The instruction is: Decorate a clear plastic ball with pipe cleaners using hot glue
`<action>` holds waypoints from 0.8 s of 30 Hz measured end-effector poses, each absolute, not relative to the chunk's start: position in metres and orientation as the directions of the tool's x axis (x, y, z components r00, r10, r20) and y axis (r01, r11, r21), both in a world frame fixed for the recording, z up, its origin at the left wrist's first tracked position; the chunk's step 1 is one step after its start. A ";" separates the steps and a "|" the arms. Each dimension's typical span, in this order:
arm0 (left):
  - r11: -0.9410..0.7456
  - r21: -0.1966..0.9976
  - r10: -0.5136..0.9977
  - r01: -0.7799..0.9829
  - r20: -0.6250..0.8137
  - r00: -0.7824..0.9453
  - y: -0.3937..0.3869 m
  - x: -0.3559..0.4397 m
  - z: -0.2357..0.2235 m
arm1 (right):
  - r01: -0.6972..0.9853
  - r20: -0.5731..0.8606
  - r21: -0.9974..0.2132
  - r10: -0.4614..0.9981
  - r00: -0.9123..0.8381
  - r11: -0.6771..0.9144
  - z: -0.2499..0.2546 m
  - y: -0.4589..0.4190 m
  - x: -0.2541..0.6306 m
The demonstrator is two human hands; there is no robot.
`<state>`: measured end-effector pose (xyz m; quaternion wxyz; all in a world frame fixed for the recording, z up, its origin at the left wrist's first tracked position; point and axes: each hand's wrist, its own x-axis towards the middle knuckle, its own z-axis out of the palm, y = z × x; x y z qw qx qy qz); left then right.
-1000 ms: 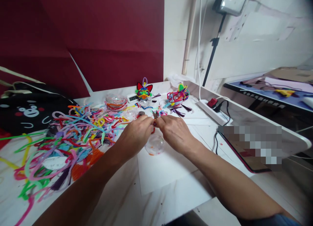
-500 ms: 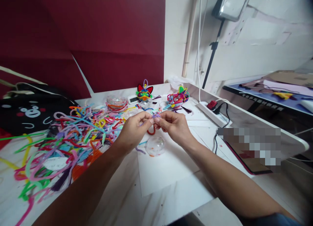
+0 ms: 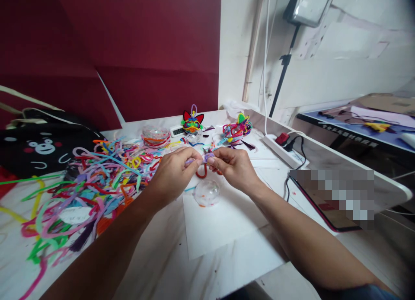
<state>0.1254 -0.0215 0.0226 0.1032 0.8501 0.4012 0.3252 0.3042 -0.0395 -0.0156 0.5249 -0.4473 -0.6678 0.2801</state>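
Purple pipe cleaner (image 3: 209,157) at the centre of the view, bent, pinched narrowly by the fingers of the left hand (image 3: 175,172) at nine o'clock and the right hand (image 3: 234,168) at three. Clear dome (image 3: 207,193) at six; heaped craft strips (image 3: 106,177) at nine; red-eared ornament (image 3: 192,125) at eleven.
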 end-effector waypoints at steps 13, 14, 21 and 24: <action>-0.743 0.193 0.638 0.641 0.492 0.592 -0.018 0.128 0.010 | 0.810 0.551 -0.313 0.790 -0.270 0.496 -0.011 -0.047 0.305; -0.742 0.175 0.637 0.647 0.485 0.600 -0.018 0.128 0.009 | 0.829 0.538 -0.277 0.793 -0.285 0.486 -0.012 -0.048 0.305; -0.746 0.164 0.635 0.645 0.466 0.616 -0.016 0.133 0.003 | 0.880 0.481 -0.182 0.820 -0.309 0.438 -0.013 -0.048 0.306; -0.727 0.341 0.674 0.596 0.518 0.526 -0.014 0.133 0.005 | 0.756 0.522 -0.449 0.827 -0.210 0.476 -0.014 -0.044 0.306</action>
